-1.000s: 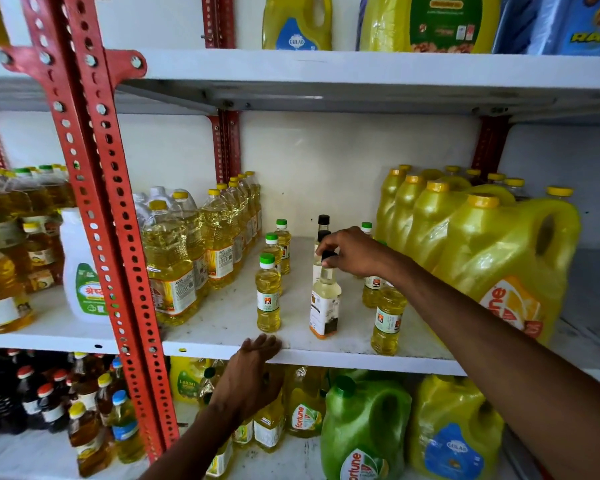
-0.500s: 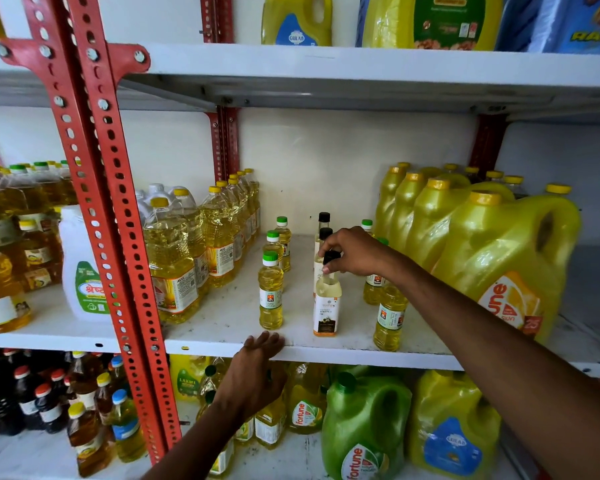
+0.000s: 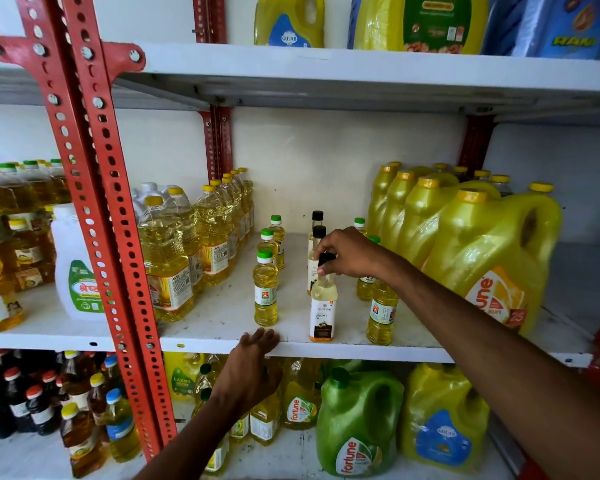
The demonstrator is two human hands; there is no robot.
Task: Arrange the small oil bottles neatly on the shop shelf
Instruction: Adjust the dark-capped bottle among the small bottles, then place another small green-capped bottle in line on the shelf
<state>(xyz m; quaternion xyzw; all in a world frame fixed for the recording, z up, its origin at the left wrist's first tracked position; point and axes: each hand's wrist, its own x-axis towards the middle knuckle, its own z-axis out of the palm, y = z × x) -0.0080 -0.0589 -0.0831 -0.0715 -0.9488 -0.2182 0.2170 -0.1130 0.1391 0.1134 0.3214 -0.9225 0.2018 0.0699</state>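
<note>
Small oil bottles stand in three rows on the white middle shelf [image 3: 222, 323]. The left row has three green-capped yellow bottles, the front one [image 3: 265, 289] near the edge. In the middle row, a pale black-capped coconut oil bottle [image 3: 323, 306] stands upright at the front, with my right hand [image 3: 350, 252] gripping its cap from above. Two more black-capped bottles [image 3: 317, 225] stand behind it. Green-capped bottles [image 3: 381, 313] form the right row, partly hidden by my forearm. My left hand [image 3: 253, 368] rests flat against the shelf's front edge, holding nothing.
Large yellow jugs [image 3: 492, 265] crowd the shelf's right side; clear litre bottles [image 3: 168, 261] fill the left. A red perforated upright [image 3: 97, 209] stands in front at the left. Another shelf [image 3: 361, 74] hangs overhead. Green and yellow jugs [image 3: 357, 420] sit on the shelf below.
The coconut oil bottle has shifted slightly toward the shelf's front under my right hand. My left hand stays at the shelf edge.
</note>
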